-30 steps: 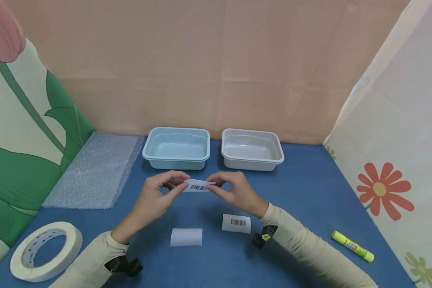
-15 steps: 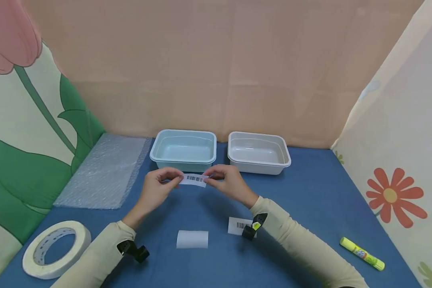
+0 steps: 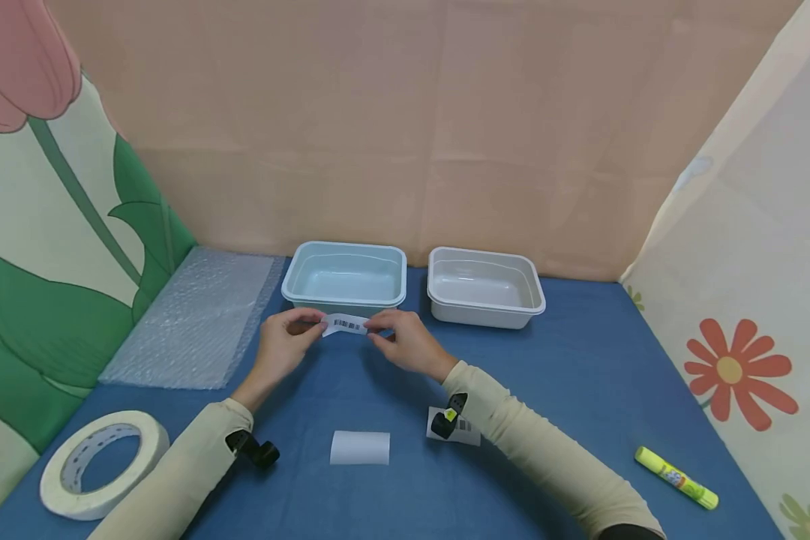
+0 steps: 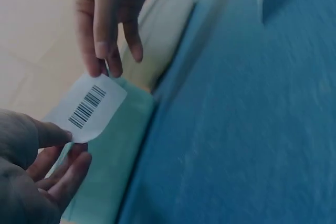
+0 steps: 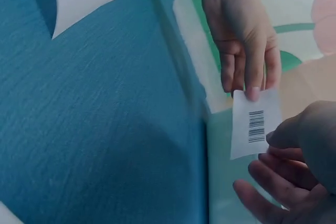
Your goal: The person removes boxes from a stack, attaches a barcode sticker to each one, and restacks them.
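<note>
A white barcode label [image 3: 346, 324] is held up by its two ends just in front of the light blue tub [image 3: 344, 274]. My left hand [image 3: 285, 341] pinches its left end between thumb and fingers. At the other end, the right hand [image 3: 405, 341] pinches the paper the same way. The printed barcode faces me, and the paper bows slightly. In the left wrist view the label [image 4: 86, 108] hangs between both hands, with the tub's side [image 4: 113, 156] behind it. The right wrist view shows the label [image 5: 255, 124] with the thumbs on its printed face.
A grey-white tub [image 3: 486, 285] stands right of the blue one. On the blue cloth [image 3: 547, 390] lie a blank white paper piece [image 3: 360, 448], another barcode label [image 3: 469, 433] partly under the right wrist camera, a tape roll [image 3: 57, 480], a glue stick [image 3: 676, 478] and bubble wrap [image 3: 189, 322].
Both hands have moved the label forward, up to the front of the blue tub. The right wrist now covers part of the label lying on the cloth. The head view has shifted slightly.
</note>
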A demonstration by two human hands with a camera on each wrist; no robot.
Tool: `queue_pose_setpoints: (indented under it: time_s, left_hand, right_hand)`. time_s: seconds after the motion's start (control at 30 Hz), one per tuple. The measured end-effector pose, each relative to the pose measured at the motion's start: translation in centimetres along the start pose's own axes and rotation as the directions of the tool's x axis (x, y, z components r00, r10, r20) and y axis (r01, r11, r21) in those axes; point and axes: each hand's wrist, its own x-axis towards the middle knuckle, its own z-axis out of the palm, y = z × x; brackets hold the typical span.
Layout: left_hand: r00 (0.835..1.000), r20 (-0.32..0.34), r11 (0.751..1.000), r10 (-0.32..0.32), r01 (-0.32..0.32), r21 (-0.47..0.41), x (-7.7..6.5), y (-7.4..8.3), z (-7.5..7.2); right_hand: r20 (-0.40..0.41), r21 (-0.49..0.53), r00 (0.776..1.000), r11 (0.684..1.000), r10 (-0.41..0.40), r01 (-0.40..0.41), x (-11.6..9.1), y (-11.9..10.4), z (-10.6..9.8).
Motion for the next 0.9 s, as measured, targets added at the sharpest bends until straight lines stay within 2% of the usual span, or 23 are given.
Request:
queue_pose_setpoints:
  time_s: [0.17, 0.53, 0.73, 0.9]
  left_hand:
    - [0.999, -0.004, 0.998, -0.052, 0.052, 0.035, 0.6, -1.1, 0.0]
    - [0.997, 0.0, 0.988, -0.08, 0.08, 0.13, 0.8, -2.2, 0.4]
    - [0.998, -0.008, 0.992, -0.062, 0.063, 0.106, 1.6, -2.2, 1.2]
    - [0.998, -0.028, 0.99, -0.062, 0.065, 0.123, 2.0, -2.4, 1.2]
  right_hand:
    - [0.051, -0.033, 0.999, 0.999, -0.003, 0.005, 0.5, 0.1, 0.4]
    - [0.191, -0.1, 0.978, 0.992, 0.088, -0.07, 0.8, 0.3, 1.7]
    - [0.18, -0.122, 0.979, 0.99, 0.091, -0.07, 0.8, 0.3, 1.8]
    - [0.186, -0.147, 0.977, 0.986, 0.107, -0.08, 1.1, 0.6, 1.6]
